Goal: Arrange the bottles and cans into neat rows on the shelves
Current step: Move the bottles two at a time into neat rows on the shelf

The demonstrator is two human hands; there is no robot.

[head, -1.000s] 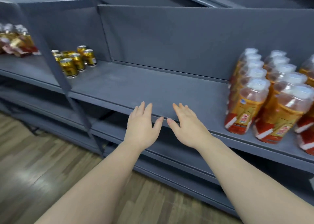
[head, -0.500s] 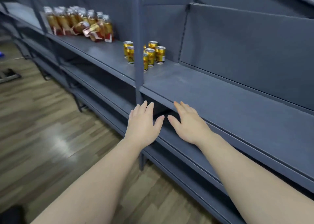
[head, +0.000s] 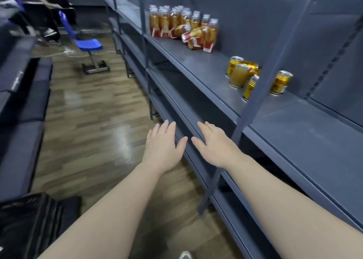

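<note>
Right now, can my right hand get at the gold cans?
Probably not: the right hand hovers open, the gold cans sit farther along the shelf, and an upright post partly blocks them.

Stretched forward on bare arms: left hand (head: 163,150) flat, palm down, holding nothing; right hand (head: 214,146) just beside the left hand, likewise flat, thumbs apart.
</note>
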